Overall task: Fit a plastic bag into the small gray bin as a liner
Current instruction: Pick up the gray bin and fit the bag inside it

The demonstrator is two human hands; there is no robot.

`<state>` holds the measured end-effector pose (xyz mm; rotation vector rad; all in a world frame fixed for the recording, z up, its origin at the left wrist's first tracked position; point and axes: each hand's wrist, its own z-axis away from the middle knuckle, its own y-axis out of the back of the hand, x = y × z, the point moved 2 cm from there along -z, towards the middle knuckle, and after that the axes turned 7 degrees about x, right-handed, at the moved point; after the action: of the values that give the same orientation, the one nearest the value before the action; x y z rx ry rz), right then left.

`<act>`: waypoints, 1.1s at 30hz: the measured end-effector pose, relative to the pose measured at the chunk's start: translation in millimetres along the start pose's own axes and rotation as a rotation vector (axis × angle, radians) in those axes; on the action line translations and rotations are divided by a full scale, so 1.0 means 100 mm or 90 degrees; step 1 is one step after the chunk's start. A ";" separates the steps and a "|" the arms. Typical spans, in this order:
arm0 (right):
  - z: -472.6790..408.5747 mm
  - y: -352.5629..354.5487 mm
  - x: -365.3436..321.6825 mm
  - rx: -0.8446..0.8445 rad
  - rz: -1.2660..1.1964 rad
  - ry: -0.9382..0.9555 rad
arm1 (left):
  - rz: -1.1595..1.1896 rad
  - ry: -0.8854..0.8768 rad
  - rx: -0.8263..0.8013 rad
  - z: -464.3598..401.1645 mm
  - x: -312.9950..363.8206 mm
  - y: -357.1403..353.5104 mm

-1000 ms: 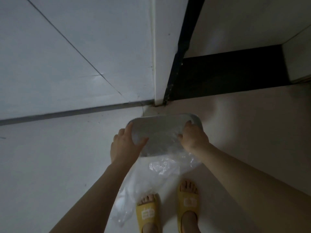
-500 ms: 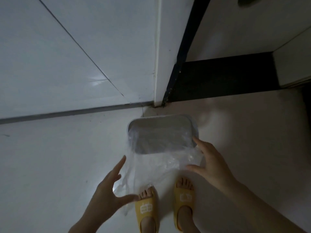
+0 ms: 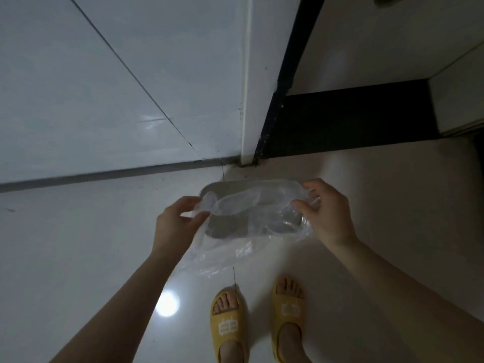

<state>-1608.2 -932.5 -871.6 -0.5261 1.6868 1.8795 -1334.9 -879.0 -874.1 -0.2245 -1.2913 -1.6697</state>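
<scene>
The small gray bin [image 3: 245, 185] stands on the floor in front of my feet, its opening facing up. A clear plastic bag [image 3: 251, 218] is stretched over that opening and hangs down the bin's near side to the floor. My left hand [image 3: 175, 222] pinches the bag's left edge at the bin's left rim. At the right rim, my right hand [image 3: 326, 208] grips the bag's right edge. Much of the bin's inside shows only dimly through the plastic.
A tiled wall [image 3: 104, 100] rises behind the bin, with a white door frame [image 3: 247, 87] and a dark threshold [image 3: 353, 121] to the right. My feet in yellow slippers [image 3: 227, 320] stand just behind the bin on the glossy floor.
Both hands let go at the bin's rim, drew back, then took the bag's edges and pulled them up and apart over the opening.
</scene>
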 end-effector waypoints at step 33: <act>-0.02 0.27 0.77 0.021 0.063 -0.054 | -0.134 0.086 0.082 -0.10 -0.20 0.18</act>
<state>-1684.6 -925.4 -899.2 -0.3497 1.7126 1.9130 -1307.2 -874.8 -880.1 0.1037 -1.3499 -1.7368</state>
